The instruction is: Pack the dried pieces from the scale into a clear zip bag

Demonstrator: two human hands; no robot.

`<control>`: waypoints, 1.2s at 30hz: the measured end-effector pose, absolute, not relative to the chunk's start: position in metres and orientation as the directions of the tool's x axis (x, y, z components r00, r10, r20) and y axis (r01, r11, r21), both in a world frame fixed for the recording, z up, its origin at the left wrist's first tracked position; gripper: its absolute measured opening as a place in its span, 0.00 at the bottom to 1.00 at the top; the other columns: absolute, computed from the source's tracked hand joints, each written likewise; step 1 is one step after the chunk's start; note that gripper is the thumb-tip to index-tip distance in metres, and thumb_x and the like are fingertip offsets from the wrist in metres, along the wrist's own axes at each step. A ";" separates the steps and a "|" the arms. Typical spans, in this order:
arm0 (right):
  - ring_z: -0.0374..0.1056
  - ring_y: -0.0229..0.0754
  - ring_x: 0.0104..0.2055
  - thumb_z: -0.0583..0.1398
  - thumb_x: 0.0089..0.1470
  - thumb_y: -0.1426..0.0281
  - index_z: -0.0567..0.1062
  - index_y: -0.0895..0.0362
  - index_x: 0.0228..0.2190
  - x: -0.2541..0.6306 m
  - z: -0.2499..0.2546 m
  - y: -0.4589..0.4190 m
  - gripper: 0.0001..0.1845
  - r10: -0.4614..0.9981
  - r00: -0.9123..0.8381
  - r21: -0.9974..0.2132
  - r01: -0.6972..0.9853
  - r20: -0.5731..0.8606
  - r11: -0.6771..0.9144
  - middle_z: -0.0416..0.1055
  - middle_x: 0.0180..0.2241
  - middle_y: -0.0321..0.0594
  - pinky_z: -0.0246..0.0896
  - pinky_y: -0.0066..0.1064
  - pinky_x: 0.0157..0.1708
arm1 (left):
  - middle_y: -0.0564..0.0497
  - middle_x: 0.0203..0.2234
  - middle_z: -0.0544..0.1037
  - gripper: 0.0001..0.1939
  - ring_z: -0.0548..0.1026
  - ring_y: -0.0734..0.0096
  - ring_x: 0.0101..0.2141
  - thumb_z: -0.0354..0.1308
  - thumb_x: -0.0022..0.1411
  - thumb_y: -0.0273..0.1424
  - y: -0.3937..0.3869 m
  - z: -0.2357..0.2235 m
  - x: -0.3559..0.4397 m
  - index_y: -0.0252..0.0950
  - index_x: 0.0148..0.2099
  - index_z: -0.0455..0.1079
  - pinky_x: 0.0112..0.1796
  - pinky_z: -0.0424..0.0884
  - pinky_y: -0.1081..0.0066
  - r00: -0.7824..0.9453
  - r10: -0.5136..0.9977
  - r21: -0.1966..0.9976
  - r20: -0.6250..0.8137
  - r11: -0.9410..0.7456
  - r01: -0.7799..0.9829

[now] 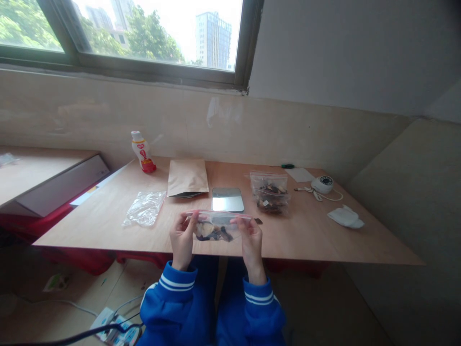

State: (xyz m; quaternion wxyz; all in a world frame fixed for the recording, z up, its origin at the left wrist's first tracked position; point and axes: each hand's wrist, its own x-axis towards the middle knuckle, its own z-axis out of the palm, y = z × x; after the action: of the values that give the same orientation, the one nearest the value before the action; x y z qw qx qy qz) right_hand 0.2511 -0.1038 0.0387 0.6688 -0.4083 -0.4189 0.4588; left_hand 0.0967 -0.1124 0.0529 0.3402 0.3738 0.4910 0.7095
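A clear zip-lock bag (216, 233) with dark and pale dried pieces inside is stretched between my two hands, just above the table's front edge. My left hand (183, 238) pinches its top left corner, thumb in front. At the top right corner, my right hand (250, 240) grips the bag the same way. Behind the bag lies a flat scale (227, 199) with a shiny top. To its right stand filled zip-lock bags (271, 194) with similar dark pieces. A brown paper pouch (188, 178) lies left of the scale, its dark mouth towards me.
Clear empty plastic bags (145, 208) lie at the left, with a red and white bottle (143, 153) behind. Towards the right are a white dome camera (321, 184) with its cable, a crumpled white tissue (345, 217), a paper sheet (299, 175) and a green-handled tool (287, 166).
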 end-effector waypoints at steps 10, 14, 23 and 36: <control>0.71 0.40 0.32 0.65 0.48 0.62 0.75 0.55 0.27 0.253 0.036 -0.105 0.09 0.922 0.331 -0.925 -0.249 0.198 0.288 0.75 0.26 0.35 0.64 0.33 0.39 | 0.53 0.23 0.79 0.11 0.77 0.70 0.29 0.66 0.51 0.37 -0.114 0.050 0.103 0.35 0.31 0.72 0.33 0.72 0.73 -0.527 0.826 0.931 0.201 -0.328 -0.159; 0.70 0.39 0.32 0.63 0.51 0.62 0.74 0.56 0.27 0.255 0.040 -0.105 0.10 0.932 0.295 -0.918 -0.268 0.212 0.293 0.74 0.26 0.35 0.64 0.32 0.39 | 0.52 0.25 0.79 0.13 0.77 0.69 0.29 0.65 0.52 0.40 -0.114 0.054 0.106 0.34 0.32 0.73 0.32 0.72 0.73 -0.488 0.855 0.944 0.174 -0.286 -0.163; 0.73 0.43 0.40 0.63 0.52 0.59 0.76 0.56 0.36 0.248 0.042 -0.109 0.14 0.971 0.157 -0.916 -0.331 0.181 0.225 0.77 0.35 0.42 0.67 0.36 0.42 | 0.52 0.26 0.79 0.16 0.77 0.71 0.28 0.60 0.56 0.44 -0.113 0.050 0.106 0.35 0.39 0.71 0.31 0.72 0.73 -0.450 0.877 0.923 0.170 -0.301 -0.238; 0.73 0.42 0.35 0.65 0.50 0.61 0.79 0.55 0.30 0.257 0.041 -0.108 0.09 0.956 0.211 -0.933 -0.255 0.203 0.255 0.78 0.29 0.37 0.69 0.36 0.40 | 0.51 0.27 0.78 0.13 0.76 0.70 0.31 0.63 0.55 0.40 -0.113 0.053 0.098 0.35 0.32 0.69 0.35 0.72 0.72 -0.476 0.847 0.945 0.235 -0.314 -0.093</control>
State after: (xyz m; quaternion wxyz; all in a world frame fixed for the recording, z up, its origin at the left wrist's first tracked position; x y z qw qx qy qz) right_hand 0.2575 -0.1079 0.0413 0.6641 -0.4057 -0.4317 0.4560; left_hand 0.0977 -0.1130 0.0531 0.3309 0.3903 0.4830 0.7105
